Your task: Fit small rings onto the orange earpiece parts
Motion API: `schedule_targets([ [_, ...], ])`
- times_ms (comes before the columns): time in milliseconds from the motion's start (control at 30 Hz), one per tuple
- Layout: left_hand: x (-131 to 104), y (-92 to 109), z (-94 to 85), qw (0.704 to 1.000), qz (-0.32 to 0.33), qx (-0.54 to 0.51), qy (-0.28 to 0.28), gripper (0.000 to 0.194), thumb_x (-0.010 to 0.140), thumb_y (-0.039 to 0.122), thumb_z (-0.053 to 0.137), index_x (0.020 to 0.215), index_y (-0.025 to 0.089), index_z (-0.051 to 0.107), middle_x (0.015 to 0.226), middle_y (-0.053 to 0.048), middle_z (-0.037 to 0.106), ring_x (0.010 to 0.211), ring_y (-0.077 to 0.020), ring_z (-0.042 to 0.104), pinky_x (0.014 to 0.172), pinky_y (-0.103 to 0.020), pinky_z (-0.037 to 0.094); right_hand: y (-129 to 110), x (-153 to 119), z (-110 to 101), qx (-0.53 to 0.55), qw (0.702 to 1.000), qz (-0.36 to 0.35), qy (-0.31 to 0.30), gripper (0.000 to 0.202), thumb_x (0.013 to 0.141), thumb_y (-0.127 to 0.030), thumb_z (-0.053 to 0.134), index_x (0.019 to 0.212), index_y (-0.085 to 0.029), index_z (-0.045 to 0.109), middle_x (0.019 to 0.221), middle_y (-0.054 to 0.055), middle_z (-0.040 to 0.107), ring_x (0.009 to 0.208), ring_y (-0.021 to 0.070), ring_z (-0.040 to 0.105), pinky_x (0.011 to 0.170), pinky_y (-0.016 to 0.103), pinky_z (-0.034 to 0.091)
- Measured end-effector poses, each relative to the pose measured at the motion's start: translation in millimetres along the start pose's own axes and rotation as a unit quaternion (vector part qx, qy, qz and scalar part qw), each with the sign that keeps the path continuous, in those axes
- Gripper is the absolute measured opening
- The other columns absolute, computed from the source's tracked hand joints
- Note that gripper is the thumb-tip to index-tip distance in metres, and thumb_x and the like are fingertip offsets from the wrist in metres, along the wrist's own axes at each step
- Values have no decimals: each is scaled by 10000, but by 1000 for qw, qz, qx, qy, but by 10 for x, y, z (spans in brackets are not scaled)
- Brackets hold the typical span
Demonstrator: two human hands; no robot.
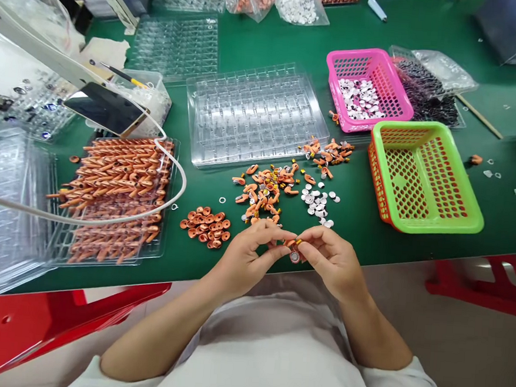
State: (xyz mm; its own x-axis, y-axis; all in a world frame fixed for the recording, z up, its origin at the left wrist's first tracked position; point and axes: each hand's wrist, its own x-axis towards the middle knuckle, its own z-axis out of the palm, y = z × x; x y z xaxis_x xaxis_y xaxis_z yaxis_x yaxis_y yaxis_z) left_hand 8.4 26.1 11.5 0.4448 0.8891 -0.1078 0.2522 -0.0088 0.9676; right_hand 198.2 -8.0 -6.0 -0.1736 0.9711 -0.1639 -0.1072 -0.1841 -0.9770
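Near the table's front edge, my left hand and my right hand meet at a small orange part with a round silver face and a bit of yellow. Fingertips of both hands pinch it from either side. Just beyond them lies a loose pile of orange parts with yellow pieces. White round discs are scattered to the right of that pile. Copper-coloured cups sit in a cluster left of my left hand.
A clear tray lies behind the piles. To the right stand a pink basket of white discs and a green basket. On the left are a tray of orange parts, a white cable and a phone.
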Motion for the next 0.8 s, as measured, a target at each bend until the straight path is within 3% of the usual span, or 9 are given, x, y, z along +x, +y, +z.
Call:
schedule_targets([
  [100, 27, -37, 33, 991, -67, -115, -10, 178, 864, 247, 668, 1021, 199, 738, 913, -62, 698, 873, -187, 643, 822, -330, 510, 2, -18, 12, -17, 1000, -11, 19, 52, 922, -258, 615, 950, -219, 636, 801, 0, 687, 734, 132, 677, 692, 255, 561],
  [200, 52, -47, 61, 963, -131, -234, -29, 191, 832, 240, 706, 1012, 180, 725, 912, -54, 716, 842, -177, 672, 784, -307, 536, -19, -32, 9, -122, 989, -74, 42, 74, 917, -197, 608, 966, -232, 653, 810, -4, 686, 735, 128, 655, 701, 257, 539],
  [300, 71, -37, 83, 946, -159, -280, -32, 205, 801, 219, 745, 1000, 173, 730, 870, -34, 717, 795, -145, 670, 758, -268, 537, -40, -37, 4, -218, 959, -169, 60, 172, 887, -112, 617, 994, -239, 662, 843, 4, 685, 779, 140, 640, 722, 275, 524],
  [433, 82, -42, 131, 919, -163, -359, -27, 216, 797, 237, 754, 1005, 183, 738, 864, -24, 726, 757, -129, 670, 758, -264, 544, -5, -57, 38, -253, 930, -250, 91, 292, 848, -50, 639, 1054, -255, 665, 944, 37, 649, 871, 167, 633, 733, 304, 531],
  [600, 68, -96, 217, 903, -158, -399, 9, 202, 808, 274, 742, 986, 180, 742, 914, -39, 735, 817, -149, 675, 797, -283, 544, 110, -120, 139, -242, 929, -245, 139, 340, 841, -52, 647, 1085, -289, 664, 956, 39, 579, 862, 171, 603, 732, 337, 544],
  [800, 34, -71, 213, 935, -122, -334, 23, 232, 832, 310, 715, 996, 146, 717, 862, -56, 734, 776, -159, 677, 760, -289, 560, 96, -145, 172, -224, 937, -212, 166, 285, 859, -77, 633, 1050, -282, 679, 938, 38, 643, 825, 175, 636, 673, 316, 548],
])
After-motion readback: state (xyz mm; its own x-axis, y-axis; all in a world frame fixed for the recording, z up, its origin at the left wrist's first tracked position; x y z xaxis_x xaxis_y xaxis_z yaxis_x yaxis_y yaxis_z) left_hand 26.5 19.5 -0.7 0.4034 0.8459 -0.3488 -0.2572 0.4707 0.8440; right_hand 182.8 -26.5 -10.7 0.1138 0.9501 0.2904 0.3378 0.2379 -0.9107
